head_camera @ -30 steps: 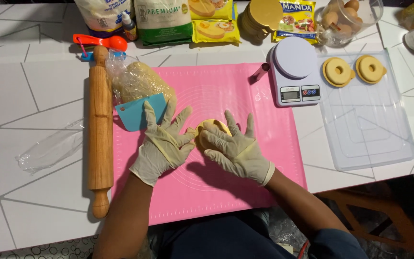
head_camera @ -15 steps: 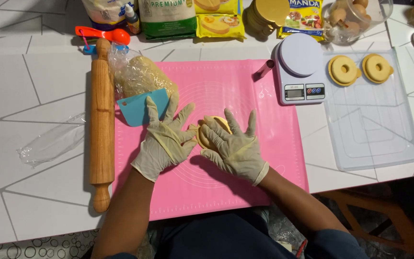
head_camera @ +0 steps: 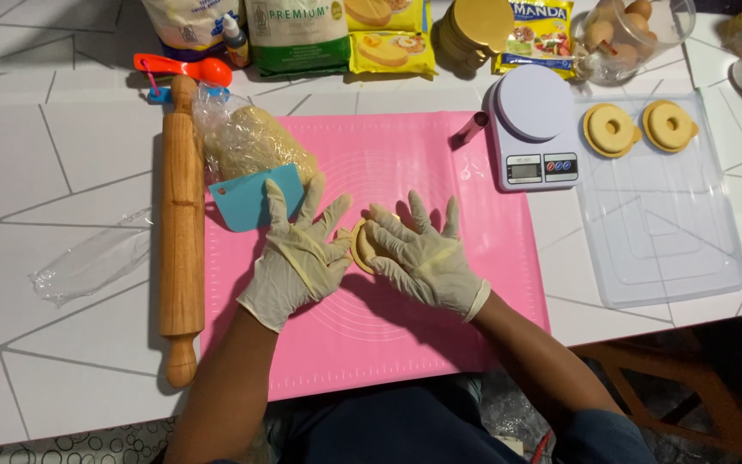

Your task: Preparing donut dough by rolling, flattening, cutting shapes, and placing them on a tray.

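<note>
Pressing dough piece (head_camera: 362, 247): right hand (head_camera: 422, 262), left hand (head_camera: 298, 258), fingers (head_camera: 418, 213) splayed

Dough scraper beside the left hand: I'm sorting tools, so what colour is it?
Light blue dough scraper, clearest in the head view.

Home kitchen: rolling pin (head_camera: 181, 223), scale (head_camera: 533, 129)

Single head-worn view, close above, facing almost straight down at the pink mat (head_camera: 440, 344) and white table (head_camera: 53, 155)
</note>
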